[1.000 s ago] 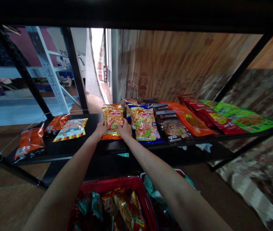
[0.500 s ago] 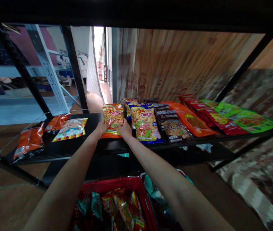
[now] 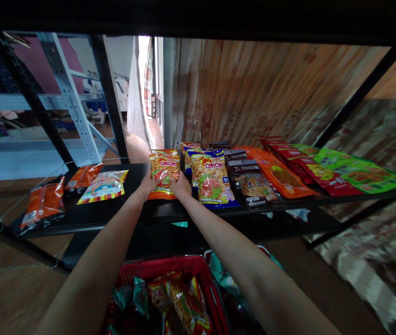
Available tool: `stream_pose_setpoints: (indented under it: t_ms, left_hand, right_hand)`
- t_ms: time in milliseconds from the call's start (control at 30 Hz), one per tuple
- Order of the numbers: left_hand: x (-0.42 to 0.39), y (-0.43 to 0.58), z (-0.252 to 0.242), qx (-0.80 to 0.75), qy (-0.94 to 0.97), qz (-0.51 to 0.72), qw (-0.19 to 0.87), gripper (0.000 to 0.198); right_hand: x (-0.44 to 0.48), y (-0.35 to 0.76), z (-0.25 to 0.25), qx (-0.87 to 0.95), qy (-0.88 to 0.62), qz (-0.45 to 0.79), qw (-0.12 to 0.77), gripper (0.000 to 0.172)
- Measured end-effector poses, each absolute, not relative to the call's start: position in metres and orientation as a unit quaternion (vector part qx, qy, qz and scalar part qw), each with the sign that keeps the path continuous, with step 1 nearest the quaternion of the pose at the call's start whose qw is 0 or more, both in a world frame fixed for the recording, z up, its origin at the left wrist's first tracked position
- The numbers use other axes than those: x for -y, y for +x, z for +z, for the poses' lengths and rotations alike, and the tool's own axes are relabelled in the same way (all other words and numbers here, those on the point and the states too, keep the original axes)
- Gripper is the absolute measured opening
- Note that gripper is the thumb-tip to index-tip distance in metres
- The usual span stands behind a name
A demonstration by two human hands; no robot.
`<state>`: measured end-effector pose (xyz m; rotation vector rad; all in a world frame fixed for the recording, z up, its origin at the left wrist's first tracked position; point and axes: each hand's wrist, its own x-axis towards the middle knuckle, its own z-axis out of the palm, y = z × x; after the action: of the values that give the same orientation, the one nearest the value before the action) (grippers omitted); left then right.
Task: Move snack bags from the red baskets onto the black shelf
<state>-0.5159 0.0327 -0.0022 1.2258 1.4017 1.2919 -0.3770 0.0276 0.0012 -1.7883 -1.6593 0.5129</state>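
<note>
An orange and yellow snack bag (image 3: pixel 164 173) stands on the black shelf (image 3: pixel 135 204), leaning back against another orange bag. My left hand (image 3: pixel 147 186) grips its left edge and my right hand (image 3: pixel 181 186) its lower right edge, fingers closed at the sides. Part of the fingers is hidden behind the bag. Just right of my right hand is a blue and yellow snack bag (image 3: pixel 213 181), with more of its kind behind. To the left lies a light blue and yellow bag (image 3: pixel 103 186).
Brown potato snack bags (image 3: pixel 252 183), orange packets (image 3: pixel 285 177), red packets (image 3: pixel 323 174) and green packets (image 3: pixel 365 172) fill the shelf's right side. Orange bags (image 3: pixel 44 202) lie at the far left. Below stands a red basket (image 3: pixel 170 266) of snack bags. Black posts (image 3: pixel 109 93) frame the shelf.
Both hands stay on the orange and yellow bag, which is almost unmoved. The view has shifted very slightly.
</note>
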Motion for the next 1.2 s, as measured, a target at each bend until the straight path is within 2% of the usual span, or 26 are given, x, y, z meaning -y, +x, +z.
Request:
stream_pose_setpoints:
  t_ms: [67, 200, 333, 500, 833, 1000, 1200]
  left_hand:
    - [-0.029, -0.515, 0.001, -0.553, 0.472, 0.527, 0.441, 0.076]
    - [-0.023, -0.517, 0.005, -0.563, 0.442, 0.537, 0.446, 0.066]
    - [-0.023, -0.517, 0.0, -0.6, 0.459, 0.531, 0.385, 0.053]
    - [-0.023, -0.512, -0.011, -0.646, 0.521, 0.486, 0.273, 0.038]
    - [-0.015, -0.505, -0.007, -0.707, 0.559, 0.401, 0.16, 0.046]
    - [-0.004, -0.497, -0.006, -0.707, 0.547, 0.423, 0.151, 0.05]
    - [-0.009, -0.509, 0.0, -0.735, 0.466, 0.458, 0.178, 0.038]
  right_hand:
    - [-0.028, -0.377, 0.001, 0.632, -0.679, 0.192, 0.319, 0.054]
    - [-0.024, -0.378, 0.001, 0.638, -0.68, 0.173, 0.318, 0.059]
    - [-0.014, -0.38, 0.003, 0.669, -0.676, 0.096, 0.293, 0.059]
    - [-0.012, -0.387, 0.01, 0.761, -0.592, -0.003, 0.266, 0.055]
    - [-0.029, -0.397, 0.008, 0.788, -0.58, -0.017, 0.208, 0.05]
    - [-0.028, -0.399, 0.015, 0.796, -0.569, -0.036, 0.204, 0.05]
    - [-0.026, -0.403, 0.013, 0.809, -0.549, -0.044, 0.206, 0.051]
